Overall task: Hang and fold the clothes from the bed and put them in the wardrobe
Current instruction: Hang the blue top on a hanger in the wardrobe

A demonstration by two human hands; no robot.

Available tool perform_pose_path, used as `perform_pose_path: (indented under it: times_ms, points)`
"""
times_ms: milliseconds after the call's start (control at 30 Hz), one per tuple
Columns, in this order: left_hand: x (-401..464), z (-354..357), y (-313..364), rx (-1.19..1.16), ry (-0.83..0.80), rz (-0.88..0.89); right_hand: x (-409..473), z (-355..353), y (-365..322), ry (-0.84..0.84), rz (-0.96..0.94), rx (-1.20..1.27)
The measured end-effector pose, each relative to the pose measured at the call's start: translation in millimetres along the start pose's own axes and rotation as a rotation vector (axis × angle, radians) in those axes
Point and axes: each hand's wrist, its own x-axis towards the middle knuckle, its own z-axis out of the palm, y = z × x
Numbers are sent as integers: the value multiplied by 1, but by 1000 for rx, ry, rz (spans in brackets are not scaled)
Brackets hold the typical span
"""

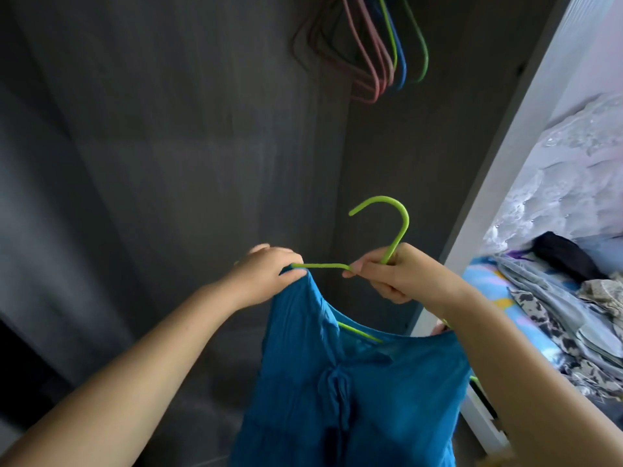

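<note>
Wardrobe (202,163) holds empty hangers (381,52); hands grip green hanger (399,227), blue garment (354,382).

The dress (354,382) is a solid teal blue, no print, and it's on a lime green hanger (397,227). Up at the top of the dark grey wardrobe (168,163) there's a bunch of spare hangers (377,52), mostly dusty pink, plus one blue and a couple green. On the bed's (485,281) near edge the sheet is light blue with pastel blotches, and the pile of clothes (573,318) has a black-and-white blotchy print, plain grey and something black.
</note>
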Motion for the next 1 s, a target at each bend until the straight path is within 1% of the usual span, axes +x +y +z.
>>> perform_pose_path:
  times_ms: [67,100,133,200,233,267,333,400,467,533,567,600,667,733,767,800,900,967,1000]
  points:
    - [-3,2,-9,-151,54,-26,-1,-5,-6,-33,-82,-28]
    - [-6,2,-16,-194,81,-51,-1,-11,-5,-48,-94,-71]
    - [-10,0,-25,-234,109,-76,-1,-19,-2,-52,-87,-168]
    - [-21,-6,-47,-266,185,-142,-5,-35,2,-79,-60,-464]
    - [-27,-11,-60,-270,222,-181,-7,-42,7,-99,-30,-540]
    - [-31,-18,-74,-270,255,-215,-8,-45,10,-112,7,-546]
    - [-35,-30,-98,-286,280,-261,-9,-40,10,-137,60,-470]
    - [-33,-43,-119,-293,286,-279,-1,-28,2,-104,9,-471]
    - [-27,-56,-135,-309,336,-295,7,-13,-14,-36,-109,-502]
    - [-19,-72,-148,-340,411,-334,16,4,-38,53,-229,-421]
    - [-15,-82,-154,-337,477,-356,21,14,-54,92,-287,-345]
    - [-12,-92,-159,-311,580,-371,27,25,-71,129,-331,-250]
    - [-11,-117,-171,-226,844,-372,55,48,-102,199,-384,-108]
    - [-13,-132,-165,-231,997,-332,84,68,-126,277,-402,-44]
    - [-19,-139,-165,-264,1024,-276,104,81,-142,304,-419,10]
    - [-23,-143,-158,-305,1018,-210,121,92,-157,321,-433,77]
    - [-24,-157,-144,-354,892,-40,161,122,-220,283,-456,326]
    - [-17,-173,-145,-408,871,-6,183,137,-265,252,-488,451]
    - [-14,-184,-150,-434,900,-15,194,147,-289,252,-509,486]
